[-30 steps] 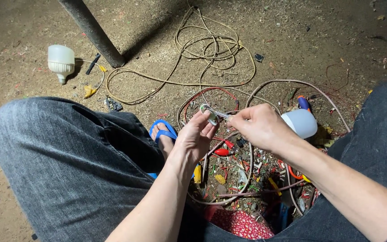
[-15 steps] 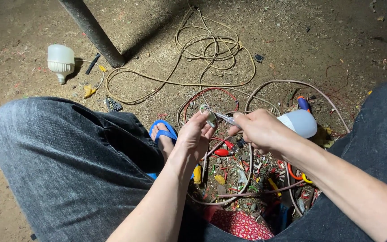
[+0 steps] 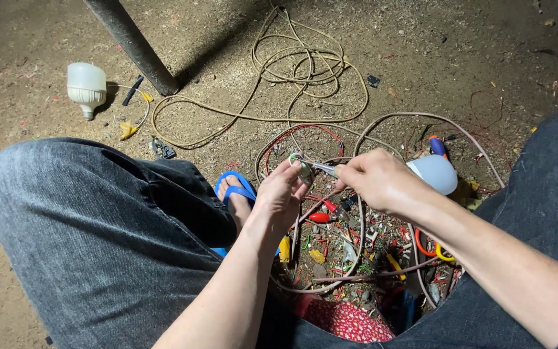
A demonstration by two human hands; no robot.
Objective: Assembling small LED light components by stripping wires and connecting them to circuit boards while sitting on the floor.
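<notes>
Fingers of the left hand [image 3: 280, 194] are pinched narrow around a small round metal fitting [image 3: 302, 167], held just above the fingertips. The right hand [image 3: 377, 179] is closed on a slim metal tool [image 3: 324, 169] whose long axis runs sideways, tip meeting the fitting from the right. Below both lie tangled wires [image 3: 330, 258]; a white bulb [image 3: 435, 173] sits behind the right hand.

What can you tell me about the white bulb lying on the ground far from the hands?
The white bulb is a fat, flat-topped lamp that looks like matte plastic. Its wide dome points up the picture; below it a ribbed collar narrows to a small screw base pointing toward the knee. It lies on its side on the dirt floor, unlit, left of the dark pole. Neither hand touches it; a thin wire curls beside it.
</notes>
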